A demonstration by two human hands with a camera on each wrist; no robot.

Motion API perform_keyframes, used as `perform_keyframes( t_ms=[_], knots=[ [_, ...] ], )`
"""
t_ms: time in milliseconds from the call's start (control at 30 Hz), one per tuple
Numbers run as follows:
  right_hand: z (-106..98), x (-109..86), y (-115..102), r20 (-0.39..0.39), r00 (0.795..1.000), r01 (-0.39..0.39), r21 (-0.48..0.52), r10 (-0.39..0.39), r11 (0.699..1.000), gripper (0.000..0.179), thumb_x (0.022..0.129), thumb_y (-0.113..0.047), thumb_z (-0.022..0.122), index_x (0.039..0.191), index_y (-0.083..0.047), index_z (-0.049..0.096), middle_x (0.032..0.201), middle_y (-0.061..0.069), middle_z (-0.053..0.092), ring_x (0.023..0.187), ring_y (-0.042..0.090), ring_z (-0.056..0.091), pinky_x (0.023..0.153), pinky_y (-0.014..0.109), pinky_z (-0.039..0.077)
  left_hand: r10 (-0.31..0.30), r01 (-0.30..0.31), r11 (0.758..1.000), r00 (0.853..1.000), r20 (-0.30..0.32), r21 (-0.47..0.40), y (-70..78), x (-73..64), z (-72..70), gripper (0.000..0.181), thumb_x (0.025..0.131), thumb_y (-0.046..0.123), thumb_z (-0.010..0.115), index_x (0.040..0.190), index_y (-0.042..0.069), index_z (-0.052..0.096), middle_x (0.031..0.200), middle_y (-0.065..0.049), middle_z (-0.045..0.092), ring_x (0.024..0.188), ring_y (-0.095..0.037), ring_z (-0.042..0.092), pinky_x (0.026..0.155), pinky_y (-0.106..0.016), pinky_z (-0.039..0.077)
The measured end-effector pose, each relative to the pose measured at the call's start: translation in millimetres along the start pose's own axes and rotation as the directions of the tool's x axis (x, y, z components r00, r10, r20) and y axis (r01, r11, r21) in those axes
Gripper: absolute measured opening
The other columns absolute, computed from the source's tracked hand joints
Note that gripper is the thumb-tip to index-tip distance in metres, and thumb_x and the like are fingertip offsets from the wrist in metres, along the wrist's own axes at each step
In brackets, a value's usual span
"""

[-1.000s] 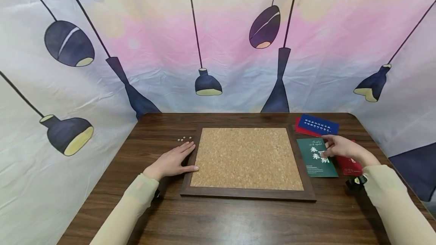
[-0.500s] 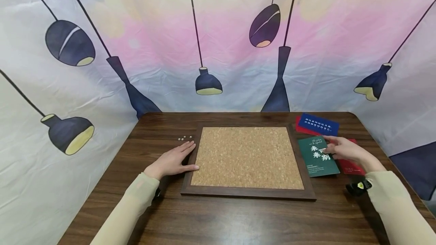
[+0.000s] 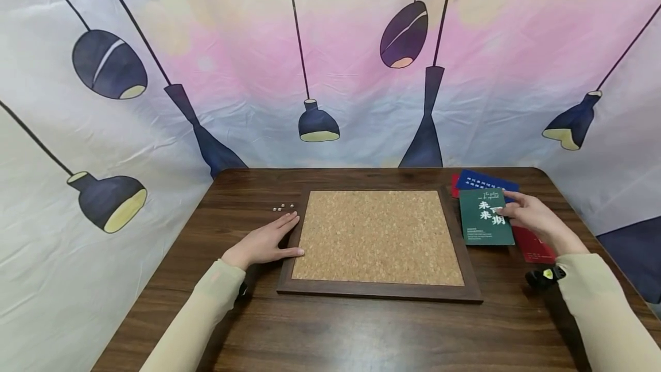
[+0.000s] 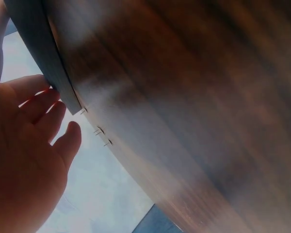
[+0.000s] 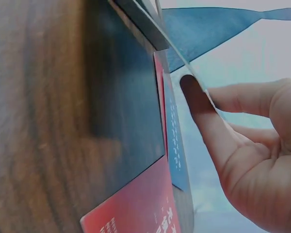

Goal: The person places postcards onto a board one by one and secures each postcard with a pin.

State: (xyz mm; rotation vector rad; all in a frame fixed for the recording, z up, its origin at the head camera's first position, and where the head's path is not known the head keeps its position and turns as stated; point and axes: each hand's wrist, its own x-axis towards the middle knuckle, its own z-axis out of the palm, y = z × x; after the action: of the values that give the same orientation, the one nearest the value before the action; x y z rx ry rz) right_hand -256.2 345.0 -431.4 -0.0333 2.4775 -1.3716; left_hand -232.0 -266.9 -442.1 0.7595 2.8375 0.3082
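Note:
A cork board [image 3: 379,237] in a dark wooden frame lies flat on the table. My left hand [image 3: 264,244] rests at its left edge, fingers straight, with the thumb on the frame. Several small thumbtacks [image 3: 279,209] lie just beyond those fingers, points up in the left wrist view. Between thumb and fingers, my right hand [image 3: 537,218] pinches a green card [image 3: 477,228] with white lettering by its right edge. In the right wrist view that card is seen edge-on, raised off the table. It partly covers a blue card [image 3: 488,179] in the head view.
A red card [image 3: 536,247] lies under the right hand, partly hidden. Another red card [image 3: 455,185] shows beneath the blue one at the back right. Behind the brown wooden table [image 3: 351,332] hangs a cloth [image 3: 232,45] printed with lamps.
The green card has come up off the table and moved toward the back in the right hand's pinch. My left hand stays at the board's edge.

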Motion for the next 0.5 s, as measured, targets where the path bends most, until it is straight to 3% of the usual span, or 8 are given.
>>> perform_keyframes(
  t_ms=[267, 500],
  knots=[
    [5, 10.7, -11, -0.093, 0.996, 0.007, 0.104, 0.003, 0.995, 0.079, 0.108, -0.028, 0.048, 0.159, 0.003, -0.004, 0.156, 0.043, 0.013, 0.143, 0.053, 0.024, 0.111, 0.059, 0.030, -0.016, 0.016, 1.000, 1.000, 0.012, -0.003, 0.1, 1.2, 0.3, 0.098, 0.091, 0.071, 0.056, 0.160, 0.009, 0.026, 0.165, -0.013, 0.022, 0.151, -0.032, 0.024, 0.113, -0.053, 0.034],
    [23, 28.5, -28, -0.102, 0.995, 0.016, 0.177, 0.002, 0.984, 0.075, 0.108, -0.024, 0.047, 0.159, 0.002, -0.001, 0.157, 0.040, 0.014, 0.145, 0.049, 0.025, 0.113, 0.056, 0.031, -0.018, 0.018, 1.000, 1.000, 0.010, -0.007, -1.6, 2.1, 0.3, 0.100, 0.090, 0.073, 0.055, 0.161, 0.010, 0.026, 0.165, -0.013, 0.023, 0.150, -0.032, 0.026, 0.112, -0.053, 0.035]
  ],
)
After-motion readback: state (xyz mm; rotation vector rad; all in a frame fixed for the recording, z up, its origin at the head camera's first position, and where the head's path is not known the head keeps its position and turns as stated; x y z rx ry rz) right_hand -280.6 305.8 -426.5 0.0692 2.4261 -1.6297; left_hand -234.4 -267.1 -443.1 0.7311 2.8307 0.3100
